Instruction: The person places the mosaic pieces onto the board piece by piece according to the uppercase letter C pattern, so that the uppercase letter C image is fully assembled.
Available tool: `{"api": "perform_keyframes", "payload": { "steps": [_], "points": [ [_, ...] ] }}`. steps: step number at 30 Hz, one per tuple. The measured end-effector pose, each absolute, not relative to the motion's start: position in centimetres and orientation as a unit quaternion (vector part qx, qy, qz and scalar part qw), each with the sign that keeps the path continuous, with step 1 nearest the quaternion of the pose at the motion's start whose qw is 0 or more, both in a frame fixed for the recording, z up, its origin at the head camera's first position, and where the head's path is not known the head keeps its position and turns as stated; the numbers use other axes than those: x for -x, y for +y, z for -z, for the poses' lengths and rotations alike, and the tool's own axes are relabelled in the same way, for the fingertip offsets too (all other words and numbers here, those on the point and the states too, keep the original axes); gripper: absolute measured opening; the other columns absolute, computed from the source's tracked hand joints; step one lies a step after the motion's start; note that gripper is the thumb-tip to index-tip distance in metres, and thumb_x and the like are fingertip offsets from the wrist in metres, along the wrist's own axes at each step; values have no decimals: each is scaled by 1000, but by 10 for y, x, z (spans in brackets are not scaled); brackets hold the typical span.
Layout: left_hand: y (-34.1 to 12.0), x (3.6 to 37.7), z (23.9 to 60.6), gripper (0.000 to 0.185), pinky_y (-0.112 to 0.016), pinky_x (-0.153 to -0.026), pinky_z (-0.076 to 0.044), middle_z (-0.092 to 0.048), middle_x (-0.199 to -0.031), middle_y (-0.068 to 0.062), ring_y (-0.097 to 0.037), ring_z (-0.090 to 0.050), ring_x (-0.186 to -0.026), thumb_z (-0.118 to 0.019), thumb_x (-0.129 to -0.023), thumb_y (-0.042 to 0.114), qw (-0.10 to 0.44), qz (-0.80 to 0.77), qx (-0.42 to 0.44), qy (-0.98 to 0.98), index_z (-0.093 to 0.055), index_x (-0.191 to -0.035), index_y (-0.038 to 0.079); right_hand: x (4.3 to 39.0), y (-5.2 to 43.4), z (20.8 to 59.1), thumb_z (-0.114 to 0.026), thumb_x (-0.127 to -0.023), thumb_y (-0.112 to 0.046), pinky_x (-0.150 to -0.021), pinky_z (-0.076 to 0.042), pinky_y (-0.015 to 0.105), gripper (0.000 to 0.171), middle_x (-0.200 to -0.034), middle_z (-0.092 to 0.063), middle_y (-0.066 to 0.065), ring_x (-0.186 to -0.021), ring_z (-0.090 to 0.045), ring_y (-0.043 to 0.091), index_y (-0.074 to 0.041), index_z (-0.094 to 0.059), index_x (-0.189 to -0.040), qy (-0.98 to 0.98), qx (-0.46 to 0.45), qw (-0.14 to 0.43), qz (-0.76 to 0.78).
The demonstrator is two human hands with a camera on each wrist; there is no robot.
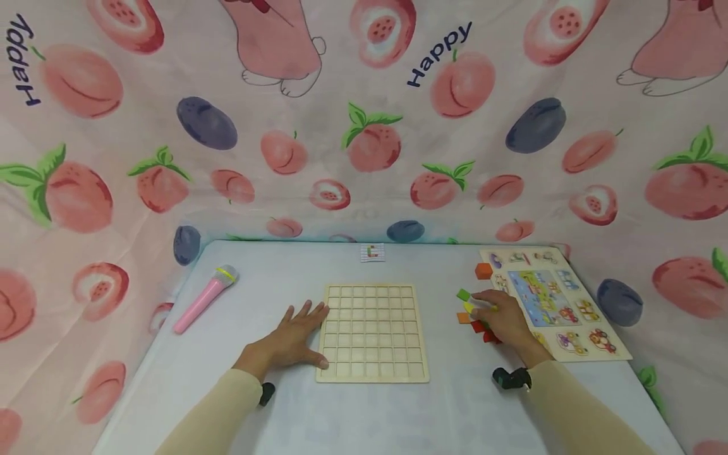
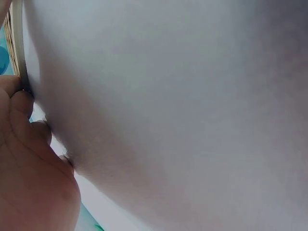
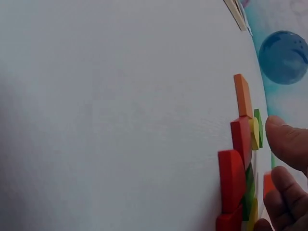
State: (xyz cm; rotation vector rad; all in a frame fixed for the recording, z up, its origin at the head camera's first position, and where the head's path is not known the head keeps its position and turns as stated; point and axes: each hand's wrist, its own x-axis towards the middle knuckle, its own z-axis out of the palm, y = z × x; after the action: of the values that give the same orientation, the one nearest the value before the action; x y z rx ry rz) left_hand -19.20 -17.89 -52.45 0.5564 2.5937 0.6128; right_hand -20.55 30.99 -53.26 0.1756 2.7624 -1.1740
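Square wooden grid board [image 1: 372,333] at frame centre was steadied by the flat, empty left hand [image 1: 292,338]; coloured wooden blocks [image 1: 474,316], right of centre, were touched with loosely curled right hand [image 1: 503,319] fingers; one block is best pinched singly

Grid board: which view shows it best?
Head view. The whole grid board lies flat on the table, all its cells empty, with the left hand flat at its left edge. The left wrist view catches only a sliver of its edge at top left. The right wrist view shows none of it.
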Motion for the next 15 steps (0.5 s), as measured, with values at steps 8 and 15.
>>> {"api": "perform_keyframes", "payload": {
  "steps": [8, 15],
  "points": [
    [-179, 191, 524, 121, -56, -133, 8, -17, -178, -3, -30, 0, -166, -91, -76, 55, 207, -224, -198, 931, -25, -169, 14, 207, 300, 537, -67, -101, -17, -113, -32, 72, 31, -146, -57, 22, -139, -43, 49, -10, -74, -131, 941, -44, 40, 333],
    [-179, 190, 521, 120, -56, -133, 8, -17, -178, -2, -30, 0, -166, -91, -77, 54, 209, -231, -200, 929, -25, -169, 14, 208, 301, 539, -67, -102, -18, -114, -33, 71, 34, -147, -56, 23, -140, -40, 48, -10, -71, -135, 938, -56, 51, 338]
  ]
}}
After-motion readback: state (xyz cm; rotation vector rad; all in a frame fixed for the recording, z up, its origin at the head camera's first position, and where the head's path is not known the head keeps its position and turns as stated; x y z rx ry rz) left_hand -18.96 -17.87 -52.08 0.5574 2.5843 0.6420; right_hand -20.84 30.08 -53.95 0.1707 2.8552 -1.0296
